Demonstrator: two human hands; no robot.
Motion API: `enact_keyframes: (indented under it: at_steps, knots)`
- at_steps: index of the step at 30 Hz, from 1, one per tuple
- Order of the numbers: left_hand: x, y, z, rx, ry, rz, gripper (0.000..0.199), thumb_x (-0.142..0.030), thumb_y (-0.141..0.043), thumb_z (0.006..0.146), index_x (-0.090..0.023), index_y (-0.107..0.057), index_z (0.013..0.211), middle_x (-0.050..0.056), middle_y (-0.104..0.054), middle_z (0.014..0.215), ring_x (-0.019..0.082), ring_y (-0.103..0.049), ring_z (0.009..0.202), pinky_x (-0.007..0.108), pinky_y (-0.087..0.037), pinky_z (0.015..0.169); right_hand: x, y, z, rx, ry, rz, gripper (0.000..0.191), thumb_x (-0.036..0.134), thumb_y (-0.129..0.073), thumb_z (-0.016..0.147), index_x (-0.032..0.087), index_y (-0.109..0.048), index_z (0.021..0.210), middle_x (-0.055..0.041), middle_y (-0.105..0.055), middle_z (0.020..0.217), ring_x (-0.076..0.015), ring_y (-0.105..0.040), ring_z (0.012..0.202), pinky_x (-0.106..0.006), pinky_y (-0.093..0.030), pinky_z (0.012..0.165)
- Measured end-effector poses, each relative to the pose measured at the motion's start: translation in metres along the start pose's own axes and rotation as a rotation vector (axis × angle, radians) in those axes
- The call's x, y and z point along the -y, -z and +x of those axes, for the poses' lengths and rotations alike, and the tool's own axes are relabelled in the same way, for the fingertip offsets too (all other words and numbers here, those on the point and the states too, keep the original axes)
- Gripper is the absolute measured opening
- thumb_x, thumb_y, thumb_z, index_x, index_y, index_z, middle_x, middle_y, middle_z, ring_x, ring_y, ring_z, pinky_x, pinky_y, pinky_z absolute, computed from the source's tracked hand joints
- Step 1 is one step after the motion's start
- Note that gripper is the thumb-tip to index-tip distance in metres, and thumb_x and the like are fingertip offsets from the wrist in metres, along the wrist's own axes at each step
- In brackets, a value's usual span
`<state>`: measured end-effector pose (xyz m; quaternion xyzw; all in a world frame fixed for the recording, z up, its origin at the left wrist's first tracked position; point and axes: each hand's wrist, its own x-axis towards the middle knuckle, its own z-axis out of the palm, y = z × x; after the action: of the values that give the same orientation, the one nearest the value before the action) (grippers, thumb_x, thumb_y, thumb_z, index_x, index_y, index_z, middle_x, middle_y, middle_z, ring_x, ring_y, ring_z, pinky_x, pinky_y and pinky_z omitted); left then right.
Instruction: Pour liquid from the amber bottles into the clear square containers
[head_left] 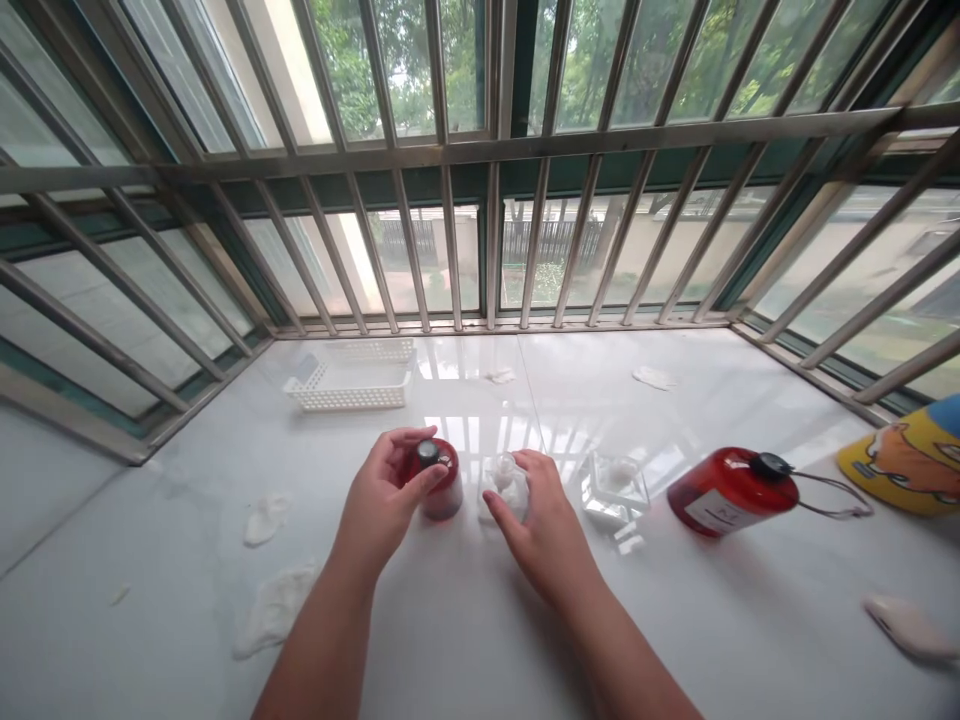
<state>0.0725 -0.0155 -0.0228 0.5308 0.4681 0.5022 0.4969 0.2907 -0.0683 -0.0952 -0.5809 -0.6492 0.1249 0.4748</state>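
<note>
I count two wipes [266, 520] on the ledge's [465, 620] left part; one basket [352, 399] by its far edge; left hand [379, 492] curled round one small bottle [448, 490], mid-ledge; right hand [544, 515] grasping one jar [509, 480] beside it; then one box [611, 490], one large bottle [727, 490]; one yellow container [904, 460] at the right edge.

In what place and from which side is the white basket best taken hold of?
Probably the white basket is best taken by its two short ends, coming from the near side. It is long, low and open-topped; its raised walls offer an edge to pinch, and its far side lies close to the window bars. The left hand holds a small red bottle; the right hand is around a clear container.
</note>
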Motion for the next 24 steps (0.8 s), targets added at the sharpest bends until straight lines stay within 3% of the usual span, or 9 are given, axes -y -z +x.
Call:
enact_keyframes:
  at_steps: [2,4,6,11,15,20,24]
  knots:
    - [-0.0008,-0.0001,-0.0004,-0.002,-0.009,0.034,0.054,-0.047,-0.096,0.081,-0.023,-0.069,0.121,0.017,-0.072,0.151,0.036,-0.068,0.141,0.053,-0.054,0.120,-0.0008,0.0002,0.0002,0.004,0.002,-0.001,0.045,0.040,-0.068,0.107,0.026,-0.052,0.146,-0.0173,-0.061,0.147,-0.0356,-0.062,0.141,-0.058,-0.058,0.117]
    - [-0.0008,-0.0004,-0.0006,-0.014,-0.012,0.017,0.046,-0.045,-0.096,0.081,-0.023,-0.065,0.105,0.016,-0.073,0.149,0.034,-0.072,0.135,0.052,-0.057,0.117,-0.0015,0.0005,0.0004,0.012,-0.002,-0.010,0.045,0.040,-0.068,0.107,0.027,-0.051,0.147,-0.0171,-0.061,0.147,-0.0353,-0.062,0.142,-0.058,-0.059,0.116]
    - [0.0003,-0.0005,-0.0002,-0.021,-0.013,-0.035,0.050,-0.044,-0.098,0.079,-0.024,-0.055,0.096,0.015,-0.075,0.146,0.032,-0.077,0.125,0.051,-0.061,0.110,-0.0021,0.0008,0.0004,0.026,0.003,-0.021,0.045,0.041,-0.068,0.107,0.027,-0.051,0.147,-0.0166,-0.061,0.147,-0.0348,-0.062,0.142,-0.057,-0.059,0.116]
    - [0.0020,0.0001,0.0002,0.007,0.005,0.060,0.052,-0.044,-0.095,0.083,-0.025,-0.067,0.122,0.013,-0.074,0.147,0.033,-0.073,0.132,0.050,-0.058,0.114,-0.0032,0.0015,-0.0009,0.016,-0.028,-0.002,0.044,0.045,-0.068,0.107,0.027,-0.053,0.145,-0.0162,-0.060,0.147,-0.0346,-0.062,0.140,-0.058,-0.059,0.115]
    - [0.0008,-0.0015,-0.0007,-0.007,-0.011,0.009,0.043,-0.041,-0.095,0.082,-0.023,-0.063,0.103,0.013,-0.074,0.145,0.032,-0.075,0.128,0.048,-0.061,0.110,-0.0037,0.0020,-0.0018,0.046,-0.040,0.005,0.045,0.048,-0.068,0.107,0.029,-0.053,0.145,-0.0150,-0.059,0.147,-0.0343,-0.062,0.139,-0.057,-0.061,0.112]
    - [0.0036,-0.0015,-0.0016,0.006,-0.030,0.083,0.050,-0.043,-0.092,0.088,-0.026,-0.071,0.130,0.012,-0.076,0.141,0.031,-0.074,0.130,0.048,-0.058,0.114,-0.0003,0.0014,-0.0019,0.023,-0.076,0.031,0.044,0.048,-0.067,0.106,0.028,-0.055,0.143,-0.0143,-0.060,0.147,-0.0346,-0.060,0.140,-0.058,-0.058,0.115]
    - [0.0008,-0.0045,-0.0045,-0.013,-0.082,0.073,0.040,-0.048,-0.089,0.091,-0.023,-0.078,0.120,0.013,-0.076,0.143,0.032,-0.075,0.128,0.045,-0.061,0.109,0.0015,0.0018,-0.0017,0.029,-0.083,0.036,0.044,0.048,-0.067,0.106,0.028,-0.055,0.143,-0.0145,-0.060,0.147,-0.0344,-0.060,0.141,-0.058,-0.057,0.116]
